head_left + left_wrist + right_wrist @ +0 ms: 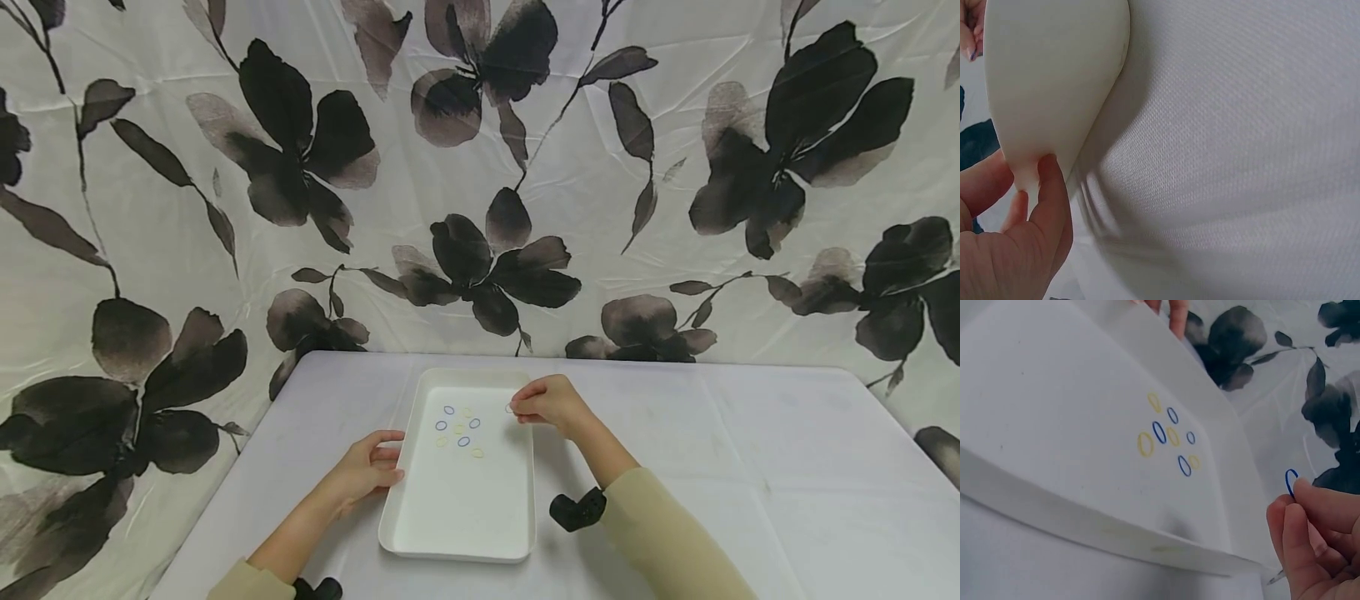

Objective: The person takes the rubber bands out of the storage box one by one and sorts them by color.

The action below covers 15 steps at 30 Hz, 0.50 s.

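A shallow white tray (459, 517) lies on the table. My left hand (367, 467) is at its left side, fingertips against the outer wall near the rim; the left wrist view shows the fingers (1054, 200) spread along that wall. Over the tray's far right corner, my right hand (551, 402) pinches a small thin blue ring (1292, 470) between thumb and fingertips. Inside the tray, toward its far end, several blue rings (1162, 442) and yellow rings (1139, 444) lie flat, scattered close together.
The table (712, 500) wears a white cloth with light creases. Behind it hangs a white curtain (585, 317) printed with dark flowers. A black wrist device (577, 510) sits by the right sleeve; another black device (318, 589) shows at the left sleeve.
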Motion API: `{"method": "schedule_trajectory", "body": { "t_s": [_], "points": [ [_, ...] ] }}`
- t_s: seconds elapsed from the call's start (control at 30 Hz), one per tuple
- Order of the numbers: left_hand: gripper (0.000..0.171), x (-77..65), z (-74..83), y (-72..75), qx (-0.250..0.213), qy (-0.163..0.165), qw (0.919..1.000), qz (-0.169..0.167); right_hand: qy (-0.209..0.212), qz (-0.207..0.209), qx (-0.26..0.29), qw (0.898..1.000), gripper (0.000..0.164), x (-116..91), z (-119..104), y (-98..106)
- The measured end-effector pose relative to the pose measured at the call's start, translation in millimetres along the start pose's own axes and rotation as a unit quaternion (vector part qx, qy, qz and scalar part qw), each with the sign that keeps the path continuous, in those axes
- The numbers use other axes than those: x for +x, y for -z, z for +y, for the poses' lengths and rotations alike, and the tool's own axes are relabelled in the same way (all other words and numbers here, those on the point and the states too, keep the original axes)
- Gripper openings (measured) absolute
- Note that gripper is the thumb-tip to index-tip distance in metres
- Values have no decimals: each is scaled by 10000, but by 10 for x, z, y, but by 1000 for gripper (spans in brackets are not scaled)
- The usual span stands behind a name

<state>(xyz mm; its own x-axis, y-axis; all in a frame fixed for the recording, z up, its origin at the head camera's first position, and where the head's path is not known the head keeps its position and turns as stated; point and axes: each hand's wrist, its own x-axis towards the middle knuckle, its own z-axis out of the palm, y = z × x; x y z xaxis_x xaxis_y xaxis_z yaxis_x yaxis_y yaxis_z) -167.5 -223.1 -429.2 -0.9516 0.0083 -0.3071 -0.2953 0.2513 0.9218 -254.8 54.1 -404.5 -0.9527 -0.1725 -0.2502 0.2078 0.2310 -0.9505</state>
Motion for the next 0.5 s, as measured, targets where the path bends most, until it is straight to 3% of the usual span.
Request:
{"method": "schedule_trajectory", "body": {
  "t_s": [0.5],
  "points": [
    [58,24,-39,43,-59,-81,9998,-175,-159,57,-101,9998,12,-32,43,335]
  ]
}}
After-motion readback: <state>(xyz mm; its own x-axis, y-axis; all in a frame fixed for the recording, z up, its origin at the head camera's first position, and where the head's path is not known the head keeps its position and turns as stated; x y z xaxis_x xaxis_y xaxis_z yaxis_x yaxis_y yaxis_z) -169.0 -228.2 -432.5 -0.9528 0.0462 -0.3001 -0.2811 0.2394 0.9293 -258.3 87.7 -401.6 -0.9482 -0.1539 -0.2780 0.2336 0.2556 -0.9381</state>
